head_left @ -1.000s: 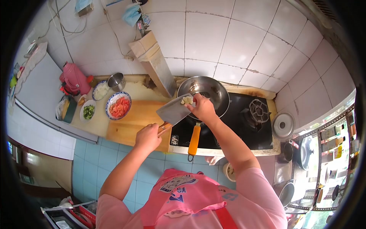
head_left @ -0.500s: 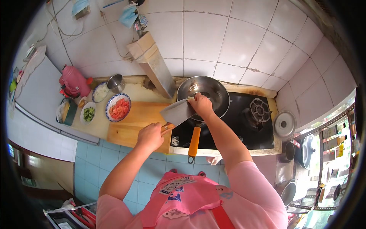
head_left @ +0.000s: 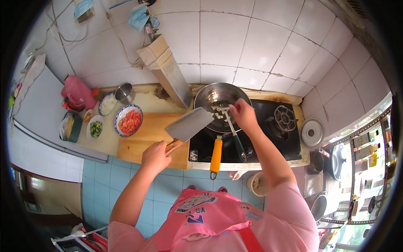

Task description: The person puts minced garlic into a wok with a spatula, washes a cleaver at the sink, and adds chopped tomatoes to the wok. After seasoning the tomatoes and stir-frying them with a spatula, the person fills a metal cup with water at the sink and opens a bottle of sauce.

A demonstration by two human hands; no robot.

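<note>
My left hand (head_left: pixel 155 157) is closed round the wooden handle of a cleaver (head_left: pixel 189 124), its broad blade tilted over the board and reaching to the wok's near-left rim. Small white chopped pieces, like garlic, (head_left: pixel 218 115) lie in the steel wok (head_left: pixel 210 93), which has an orange handle (head_left: pixel 215 156). A spatula (head_left: pixel 235 133) with a dark green grip leans in the wok, its metal head inside. Over the wok's right side is my right hand (head_left: pixel 244 115), fingers bent and drawn together beside the spatula's shaft; I cannot make out what they hold, if anything.
Left of the wok lies a wooden cutting board (head_left: pixel 147 145). Beyond it stand a bowl of chopped tomato (head_left: pixel 129 121), a dish of chopped greens (head_left: pixel 96 129), a steel cup (head_left: pixel 124 93) and a pink jug (head_left: pixel 79 93). A second burner (head_left: pixel 285 118) is at right; a bin (head_left: pixel 257 185) stands below.
My right hand has left the cleaver's blade and moved right. The cleaver has shifted left and down. The white pieces and the spatula now show in the wok.
</note>
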